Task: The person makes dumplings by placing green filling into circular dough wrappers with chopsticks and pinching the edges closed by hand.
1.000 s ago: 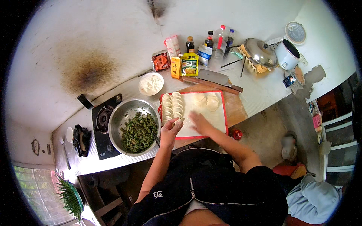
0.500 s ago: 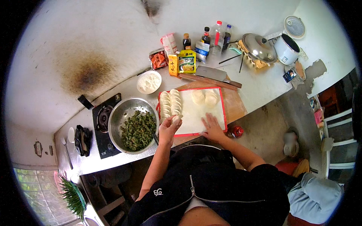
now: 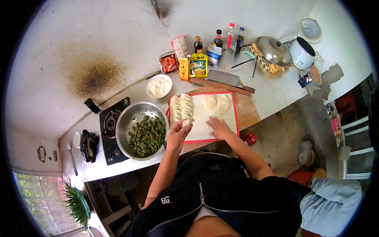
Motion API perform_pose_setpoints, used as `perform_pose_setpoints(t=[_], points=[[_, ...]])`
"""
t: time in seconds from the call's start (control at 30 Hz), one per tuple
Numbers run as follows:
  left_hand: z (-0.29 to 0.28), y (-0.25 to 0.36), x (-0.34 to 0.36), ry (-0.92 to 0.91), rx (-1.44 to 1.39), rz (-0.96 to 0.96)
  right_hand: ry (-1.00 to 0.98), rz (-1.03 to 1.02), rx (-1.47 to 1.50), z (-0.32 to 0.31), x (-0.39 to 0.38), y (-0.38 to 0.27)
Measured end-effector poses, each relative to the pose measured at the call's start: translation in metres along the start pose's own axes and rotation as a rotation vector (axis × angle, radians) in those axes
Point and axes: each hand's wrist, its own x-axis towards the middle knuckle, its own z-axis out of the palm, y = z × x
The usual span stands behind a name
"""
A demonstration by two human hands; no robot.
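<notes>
My left hand holds a pale dumpling at the lower left of the red-rimmed white mat, beside a steel bowl of chopped green filling. My right hand lies on the mat with fingers spread, nothing held. Two rows of folded dumplings line the mat's left side; stacks of round wrappers sit at its upper right. The mat rests on a wooden board.
A white bowl, seasoning packets, bottles, a cleaver, a lidded pan and a rice cooker stand behind. A black stove is left; a red bottle is below the counter.
My right hand, earlier raised above the mat and moving, has come down onto it and shifted slightly left. My left hand still grips the dumpling.
</notes>
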Motion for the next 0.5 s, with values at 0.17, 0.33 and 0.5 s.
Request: perform_pose_setpoints(t=[0.17, 0.33, 0.5], points=[[0.004, 0.016, -0.009, -0.067, 0.020, 0.008, -0.293, 0.287, 0.738, -0.064, 0.015, -0.023], [0.008, 0.029, -0.021, -0.091, -0.027, 0.025, 0.421, 0.037, 0.076, -0.059, 0.007, -0.039], [0.012, 0.045, -0.042, -0.119, -0.072, 0.032, 0.268, -0.016, 0.922, -0.129, 0.001, -0.112]])
